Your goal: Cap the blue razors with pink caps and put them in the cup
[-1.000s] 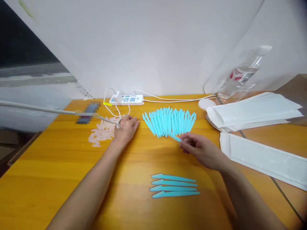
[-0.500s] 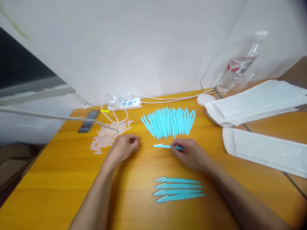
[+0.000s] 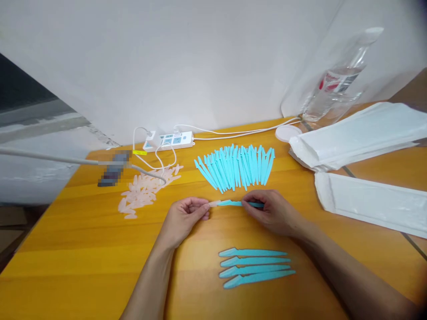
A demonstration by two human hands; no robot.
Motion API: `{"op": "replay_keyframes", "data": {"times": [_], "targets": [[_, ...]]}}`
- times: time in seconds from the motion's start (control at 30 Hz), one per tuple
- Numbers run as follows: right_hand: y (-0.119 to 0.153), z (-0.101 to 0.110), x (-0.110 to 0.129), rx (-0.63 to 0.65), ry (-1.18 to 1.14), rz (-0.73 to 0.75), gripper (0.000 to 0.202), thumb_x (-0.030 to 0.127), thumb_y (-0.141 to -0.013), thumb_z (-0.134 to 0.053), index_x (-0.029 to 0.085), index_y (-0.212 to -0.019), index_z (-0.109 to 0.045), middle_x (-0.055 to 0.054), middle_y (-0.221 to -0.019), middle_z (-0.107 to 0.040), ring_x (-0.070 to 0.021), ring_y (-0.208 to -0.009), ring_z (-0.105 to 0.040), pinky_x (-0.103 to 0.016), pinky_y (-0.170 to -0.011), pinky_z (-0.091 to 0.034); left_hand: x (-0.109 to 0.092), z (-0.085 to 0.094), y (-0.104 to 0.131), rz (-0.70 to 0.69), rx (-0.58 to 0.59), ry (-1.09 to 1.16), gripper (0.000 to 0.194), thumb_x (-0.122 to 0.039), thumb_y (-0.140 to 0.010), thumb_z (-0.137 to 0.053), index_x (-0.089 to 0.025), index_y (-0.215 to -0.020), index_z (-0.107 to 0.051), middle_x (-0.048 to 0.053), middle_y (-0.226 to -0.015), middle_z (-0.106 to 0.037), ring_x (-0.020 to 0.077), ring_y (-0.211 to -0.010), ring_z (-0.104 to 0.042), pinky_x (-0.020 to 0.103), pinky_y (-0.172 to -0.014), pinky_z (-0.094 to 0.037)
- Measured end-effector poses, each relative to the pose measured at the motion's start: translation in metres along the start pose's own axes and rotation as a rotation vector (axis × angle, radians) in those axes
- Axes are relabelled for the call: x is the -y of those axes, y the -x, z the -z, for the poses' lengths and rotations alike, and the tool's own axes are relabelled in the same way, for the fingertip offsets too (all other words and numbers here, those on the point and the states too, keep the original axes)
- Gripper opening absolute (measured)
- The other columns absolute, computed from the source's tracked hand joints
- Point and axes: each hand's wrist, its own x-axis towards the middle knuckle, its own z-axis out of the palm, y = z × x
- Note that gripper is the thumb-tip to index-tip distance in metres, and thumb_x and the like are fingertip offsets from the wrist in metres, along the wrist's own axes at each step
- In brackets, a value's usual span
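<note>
Over the table [image 3: 83, 249]: right hand [image 3: 271, 212], left hand [image 3: 187, 218], turquoise stick [image 3: 234, 203], pinkish piece [image 3: 213, 204].
We saw the right hand pinching the slim stick, long axis left to right, head leftward; the left hand pinched the small translucent piece at that head, overlapping or merely touching, we could not tell.

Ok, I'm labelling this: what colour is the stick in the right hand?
Turquoise; the stick shows best in the head view.
</note>
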Motion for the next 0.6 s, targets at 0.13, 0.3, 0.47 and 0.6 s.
{"op": "replay_keyframes", "data": {"times": [0.13,0.3,0.47,0.6], "targets": [[0.0,0.001,-0.001,-0.01,0.003,0.009,0.025,0.033,-0.091,-0.054,0.018,-0.08,-0.07,-0.001,-0.069,-0.067,-0.0132,-0.061,-0.055,-0.024,-0.057,-0.039,0.001,0.0,-0.001,-0.023,-0.018,-0.022,0.03,-0.039,-0.075,-0.08,-0.013,-0.088,-0.072,0.002,-0.069,-0.071,0.0107,-0.063,-0.063,0.022,-0.064,-0.05],[0.001,0.001,0.0,0.024,0.008,0.013,0.026,0.034,-0.092,-0.054,0.019,-0.083,-0.072,-0.001,-0.071,-0.07,-0.0127,-0.059,-0.056,-0.024,-0.057,-0.039,0.005,-0.015,0.002,-0.032,0.065,-0.122,0.029,-0.041,-0.08,-0.075,-0.014,-0.089,-0.071,0.004,-0.075,-0.072,0.0127,-0.067,-0.063,0.023,-0.064,-0.049],[0.011,0.009,0.011,0.209,0.09,0.116,0.024,0.031,-0.091,-0.056,0.022,-0.08,-0.075,-0.003,-0.077,-0.072,-0.0146,-0.065,-0.06,-0.025,-0.059,-0.038,-0.004,-0.022,0.015,-0.171,0.266,-0.456,0.02,-0.036,-0.088,-0.065,-0.018,-0.086,-0.075,0.004,-0.082,-0.07,0.0125,-0.068,-0.057,0.023,-0.058,-0.041],[0.017,0.019,0.023,0.427,0.116,0.156,0.035,0.024,-0.09,-0.057,0.02,-0.056,-0.065,-0.001,-0.059,-0.062,-0.0114,-0.053,-0.049,-0.026,-0.053,-0.031,-0.012,-0.021,0.022,-0.257,0.418,-0.602,0.018,-0.028,-0.09,-0.062,-0.019,-0.08,-0.073,0.002,-0.077,-0.068,0.0126,-0.067,-0.058,0.024,-0.06,-0.042]]}}
